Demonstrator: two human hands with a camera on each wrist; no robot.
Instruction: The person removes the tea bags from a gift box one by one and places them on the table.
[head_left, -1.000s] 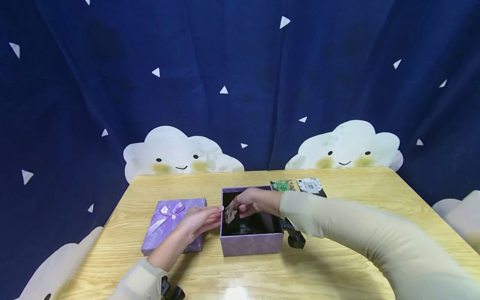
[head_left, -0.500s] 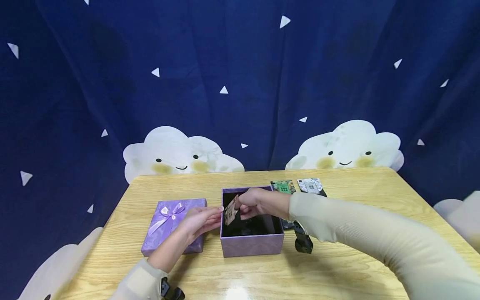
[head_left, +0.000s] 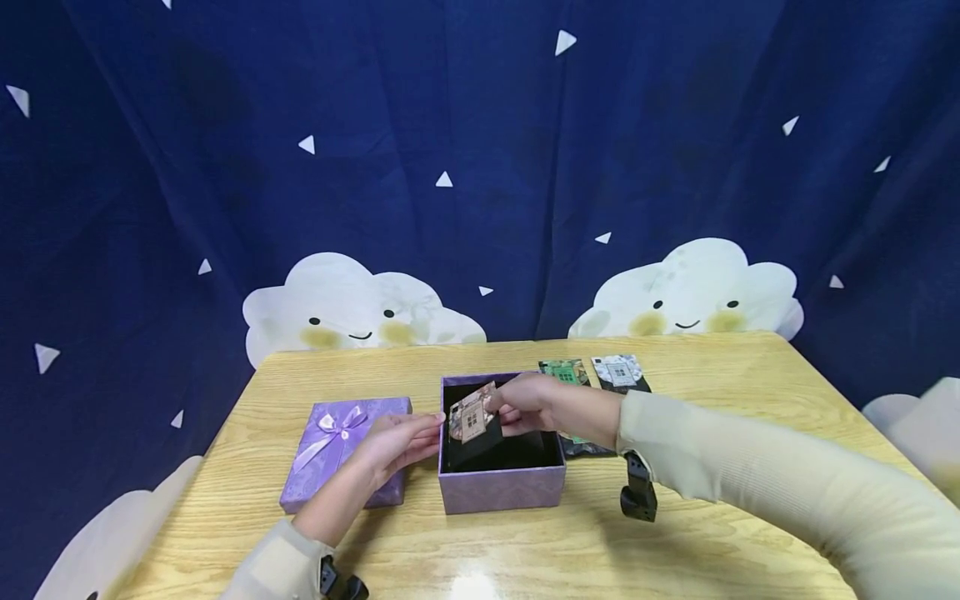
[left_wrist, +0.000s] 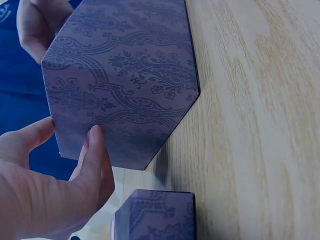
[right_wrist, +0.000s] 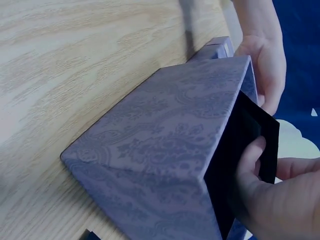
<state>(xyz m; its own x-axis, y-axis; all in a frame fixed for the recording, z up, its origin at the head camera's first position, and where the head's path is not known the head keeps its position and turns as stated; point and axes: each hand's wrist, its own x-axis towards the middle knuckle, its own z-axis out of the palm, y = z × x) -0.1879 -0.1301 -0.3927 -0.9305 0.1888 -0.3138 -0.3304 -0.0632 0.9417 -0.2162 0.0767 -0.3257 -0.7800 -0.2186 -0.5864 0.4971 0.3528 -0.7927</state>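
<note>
A purple patterned gift box (head_left: pixel 502 492), its top off and its inside black, stands on the table. My left hand (head_left: pixel 401 442) holds it at the left wall, thumb at the rim and fingers against the outer side (left_wrist: pixel 120 95). Inside the opening, my right hand (head_left: pixel 525 404) pinches a flat black packet (head_left: pixel 474 425) with a pinkish-brown printed top and a pale label. The packet leans with its upper edge above the rim; in the right wrist view its plain black back (right_wrist: pixel 270 145) shows, thumb on this side and fingers behind.
The purple box lid (head_left: pixel 337 442) with a ribbon bow lies left of the box, under the left forearm. Behind and right are a green-topped packet (head_left: pixel 565 372) and a white-topped packet (head_left: pixel 620 372). Another dark packet (head_left: pixel 588 448) lies partly hidden beneath the right wrist.
My right hand has moved right and slightly up, raising the packet so that its printed face turns into view. The left hand stays at the box wall.
</note>
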